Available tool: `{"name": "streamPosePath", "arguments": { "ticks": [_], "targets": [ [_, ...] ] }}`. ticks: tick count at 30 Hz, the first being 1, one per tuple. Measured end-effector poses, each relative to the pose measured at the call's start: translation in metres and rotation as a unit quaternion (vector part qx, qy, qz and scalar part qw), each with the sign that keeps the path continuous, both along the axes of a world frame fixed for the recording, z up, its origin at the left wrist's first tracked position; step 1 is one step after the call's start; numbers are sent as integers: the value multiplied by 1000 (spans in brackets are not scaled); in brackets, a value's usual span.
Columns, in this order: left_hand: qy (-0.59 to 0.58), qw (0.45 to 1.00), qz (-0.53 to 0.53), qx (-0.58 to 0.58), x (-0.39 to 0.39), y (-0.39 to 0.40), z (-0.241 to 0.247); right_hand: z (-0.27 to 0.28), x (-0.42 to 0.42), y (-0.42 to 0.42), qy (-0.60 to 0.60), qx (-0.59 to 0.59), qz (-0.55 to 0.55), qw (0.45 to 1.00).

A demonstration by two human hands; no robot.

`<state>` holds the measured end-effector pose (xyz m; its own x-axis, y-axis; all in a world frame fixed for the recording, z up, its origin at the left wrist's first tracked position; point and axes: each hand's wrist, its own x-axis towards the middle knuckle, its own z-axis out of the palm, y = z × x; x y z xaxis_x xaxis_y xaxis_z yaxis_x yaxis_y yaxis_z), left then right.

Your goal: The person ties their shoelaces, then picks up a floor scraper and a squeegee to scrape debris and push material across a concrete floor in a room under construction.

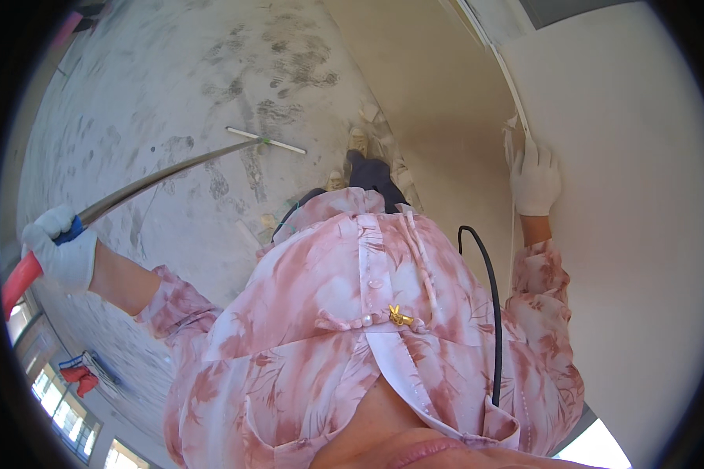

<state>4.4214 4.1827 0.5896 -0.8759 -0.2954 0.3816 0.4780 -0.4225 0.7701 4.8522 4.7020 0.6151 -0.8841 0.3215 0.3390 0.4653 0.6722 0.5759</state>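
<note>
My left hand (61, 249), in a white work glove, is closed around the blue and red grip of a long pole (170, 172). The pole's far end meets a thin white crossbar (284, 146) with a green joint, low over the dusty floor. Also gloved in white, my right hand (537, 179) rests against the pale wall surface (622, 205) at its edge. Its fingertips touch the lower end of a narrow white strip (507, 73) running along that edge. Whether the fingers pinch the strip is unclear. Torn, peeling material (509, 138) hangs beside the fingers.
Scuffs and dark shoe prints mark the floor (135, 111). Scraps of debris (402, 176) lie along the base of the beige wall (434, 105), close to my shoes (358, 140). A black cable (496, 328) loops past my shirt. Red cloth (79, 378) and windows (64, 404) appear far left.
</note>
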Motion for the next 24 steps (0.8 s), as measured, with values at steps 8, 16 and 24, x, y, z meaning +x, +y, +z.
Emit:
{"name": "streamPosePath", "arguments": {
  "ticks": [8, 16, 24],
  "targets": [
    [9, 1000, -7, -24, 6, 6, 11, 4, -8, 0, 9, -3, 26, 1000],
    [56, 983, -171, 48, 23, 9, 40, -5, 7, 10, 10, -6, -4, 1000],
    [130, 945, -276, 115, 52, 110, -18, -5, -2, 15, 18, -15, 4, 1000]
  ]
}}
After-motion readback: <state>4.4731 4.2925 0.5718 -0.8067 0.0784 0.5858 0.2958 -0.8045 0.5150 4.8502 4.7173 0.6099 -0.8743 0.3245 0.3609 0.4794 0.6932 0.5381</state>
